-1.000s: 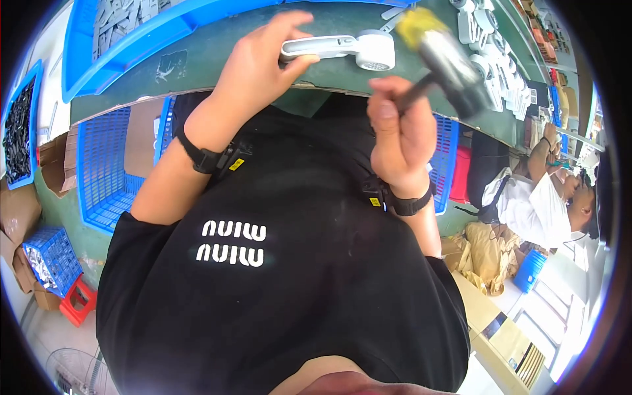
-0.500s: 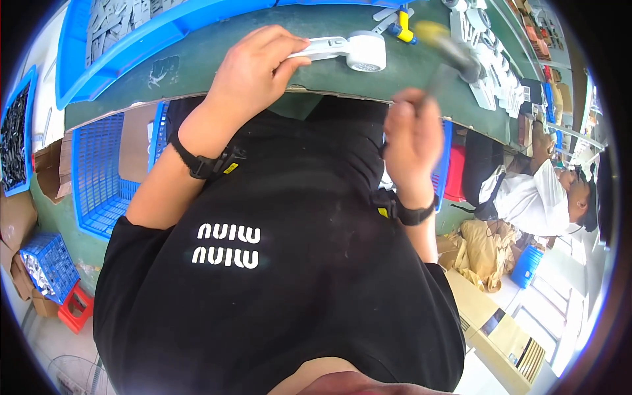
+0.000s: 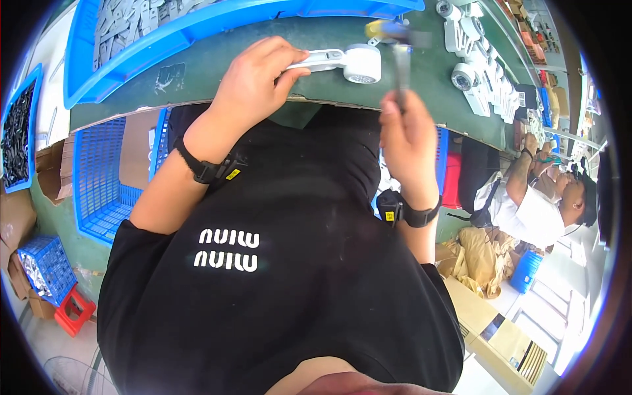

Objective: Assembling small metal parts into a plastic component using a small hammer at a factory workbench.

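Observation:
A white plastic handheld shower head (image 3: 362,64), with a slotted handle and a round perforated end, lies over the green bench top. My left hand (image 3: 263,76) is closed around the end of its handle, thumb and fingers pinching it. My right hand (image 3: 409,128) grips the dark handle of a hammer (image 3: 402,72). The hammer's head, yellowish at one end and dark at the other, is blurred by motion. It is raised to the right of the shower head's round end, apart from it.
Beyond my left hand is a blue tray (image 3: 191,33) holding many grey flat parts. More white shower heads (image 3: 471,72) lie in a heap at the bench's right. Blue crates (image 3: 99,178) stand under the bench edge (image 3: 151,108). Another person (image 3: 536,204) works at the right.
The hammer has swung left, from near the white heap toward the shower head's round end. My right hand has shifted slightly left. My left hand keeps its hold on the handle, nearly still.

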`<state>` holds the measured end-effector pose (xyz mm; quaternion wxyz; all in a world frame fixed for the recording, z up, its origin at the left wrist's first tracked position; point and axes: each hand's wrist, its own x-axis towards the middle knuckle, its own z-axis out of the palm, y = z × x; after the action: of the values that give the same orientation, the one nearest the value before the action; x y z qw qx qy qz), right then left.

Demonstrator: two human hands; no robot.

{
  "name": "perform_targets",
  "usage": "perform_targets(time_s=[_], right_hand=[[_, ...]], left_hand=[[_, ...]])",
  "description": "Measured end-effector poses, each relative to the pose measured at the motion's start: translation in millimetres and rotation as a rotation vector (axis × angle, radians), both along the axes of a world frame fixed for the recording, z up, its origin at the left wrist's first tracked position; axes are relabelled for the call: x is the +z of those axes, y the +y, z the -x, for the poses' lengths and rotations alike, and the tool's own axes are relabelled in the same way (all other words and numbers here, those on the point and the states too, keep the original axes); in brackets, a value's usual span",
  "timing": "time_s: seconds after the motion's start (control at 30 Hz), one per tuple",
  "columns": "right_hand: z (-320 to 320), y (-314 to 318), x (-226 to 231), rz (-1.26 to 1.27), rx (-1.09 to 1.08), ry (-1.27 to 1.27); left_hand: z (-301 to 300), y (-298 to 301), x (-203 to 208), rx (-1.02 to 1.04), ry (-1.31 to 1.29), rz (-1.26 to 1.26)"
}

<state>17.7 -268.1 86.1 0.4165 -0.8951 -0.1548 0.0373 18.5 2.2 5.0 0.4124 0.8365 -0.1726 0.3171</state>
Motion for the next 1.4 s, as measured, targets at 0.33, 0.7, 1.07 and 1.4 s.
perform_targets(time_s=[0.33,0.7,1.07,1.4], right_hand=[[14,8,8,0.056,0.091,-0.074],[4,0,-13,0.038,0.102,-0.080],[-27,-14,-13,-0.677,-0.082,0.174],[-62,-6,-51,-0.758,-0.052,0.410]], left_hand=[[2,-2,4,-0.013,0.070,0.034],[0,1,2,0.004,0.203,0.096],[-2,-3,36,-0.055,-0.096,0.400],[-17,-72,52,0.160,0.126,-0.623]])
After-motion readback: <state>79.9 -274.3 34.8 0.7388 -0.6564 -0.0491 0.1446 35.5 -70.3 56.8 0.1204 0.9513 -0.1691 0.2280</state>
